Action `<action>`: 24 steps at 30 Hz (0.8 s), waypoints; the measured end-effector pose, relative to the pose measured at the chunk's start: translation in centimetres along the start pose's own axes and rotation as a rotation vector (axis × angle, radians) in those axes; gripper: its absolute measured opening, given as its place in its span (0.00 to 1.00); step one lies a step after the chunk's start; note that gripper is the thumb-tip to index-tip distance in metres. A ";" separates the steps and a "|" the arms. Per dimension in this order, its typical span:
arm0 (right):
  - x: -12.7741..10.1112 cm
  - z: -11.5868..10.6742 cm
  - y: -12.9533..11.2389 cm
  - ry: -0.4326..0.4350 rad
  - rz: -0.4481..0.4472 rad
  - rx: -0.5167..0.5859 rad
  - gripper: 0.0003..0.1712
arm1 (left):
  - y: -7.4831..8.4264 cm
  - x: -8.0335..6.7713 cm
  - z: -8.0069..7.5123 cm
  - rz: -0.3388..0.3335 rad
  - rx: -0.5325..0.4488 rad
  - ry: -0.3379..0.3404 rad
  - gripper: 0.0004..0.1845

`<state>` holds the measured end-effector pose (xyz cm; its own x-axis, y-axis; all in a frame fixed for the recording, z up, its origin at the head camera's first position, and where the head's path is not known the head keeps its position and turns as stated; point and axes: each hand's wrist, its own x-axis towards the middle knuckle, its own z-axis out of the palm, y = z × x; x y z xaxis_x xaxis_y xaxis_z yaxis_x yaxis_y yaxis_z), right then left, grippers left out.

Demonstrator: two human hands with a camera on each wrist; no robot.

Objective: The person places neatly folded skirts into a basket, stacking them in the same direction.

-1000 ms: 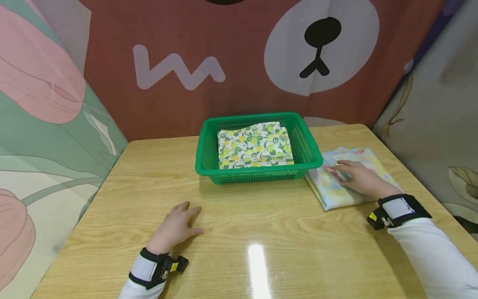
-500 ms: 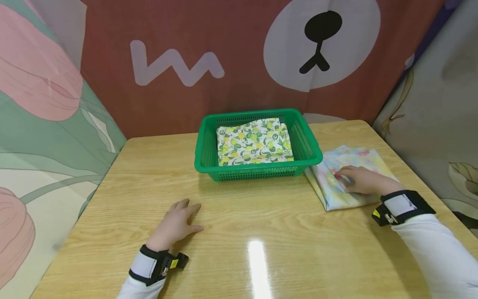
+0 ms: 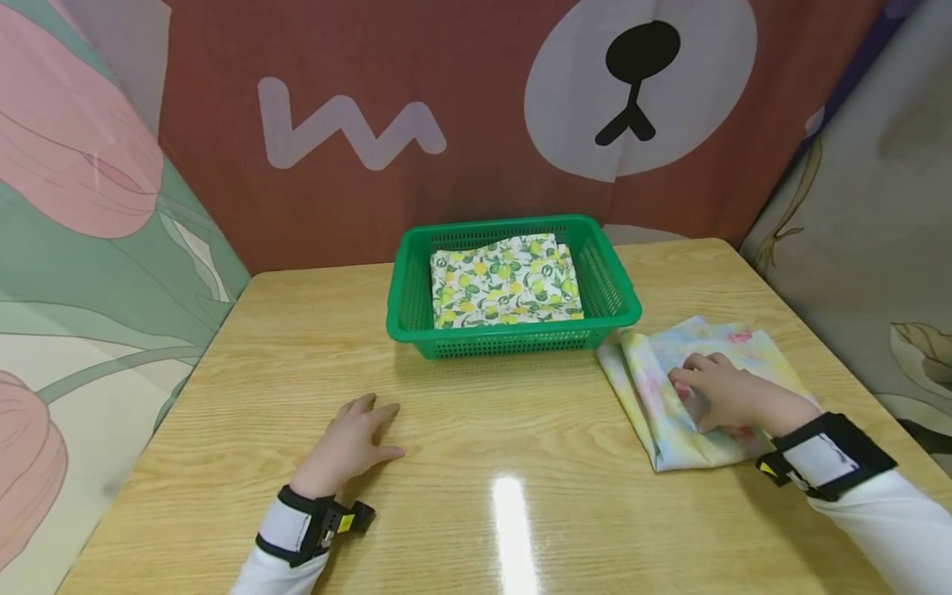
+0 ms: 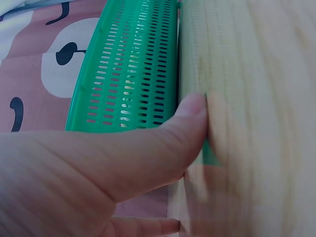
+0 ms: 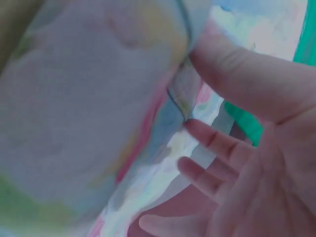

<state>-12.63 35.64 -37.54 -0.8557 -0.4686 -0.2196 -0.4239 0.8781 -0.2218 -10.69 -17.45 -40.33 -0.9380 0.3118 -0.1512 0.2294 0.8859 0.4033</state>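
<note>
A folded pastel cloth (image 3: 744, 351) with blue, yellow and pink patches lies at the right of the table. My right hand (image 3: 732, 397) pinches a fold of it between thumb and fingers; the lower fingers (image 5: 197, 175) stay spread in the right wrist view. One corner of the cloth reaches near the basket. My left hand (image 3: 345, 446) rests on the table at the left, fingers spread, holding nothing. In the left wrist view, its thumb (image 4: 168, 143) touches the wood. A lemon-print folded cloth (image 3: 506, 281) lies in the green basket (image 3: 513, 337).
The green plastic basket stands at the back middle of the wooden table (image 3: 312, 330), close to a brown hanging cloth (image 3: 476, 190) with a bear face. Patterned fabric walls (image 3: 74, 273) flank the table on both sides.
My right hand has taken hold of the pastel cloth and drawn it toward me, away from the basket. Its left edge shows more folds. The left hand stays in place.
</note>
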 end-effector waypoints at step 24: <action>1.1 2.8 -7.8 -0.067 -0.111 0.057 0.54 | 0.1 -0.1 0.0 -0.006 -0.013 0.005 0.35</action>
<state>-9.46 27.99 -38.69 -0.7822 -0.5693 -0.2531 -0.4953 0.8147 -0.3016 -10.53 -17.41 -40.29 -0.9405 0.3052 -0.1494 0.2207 0.8829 0.4145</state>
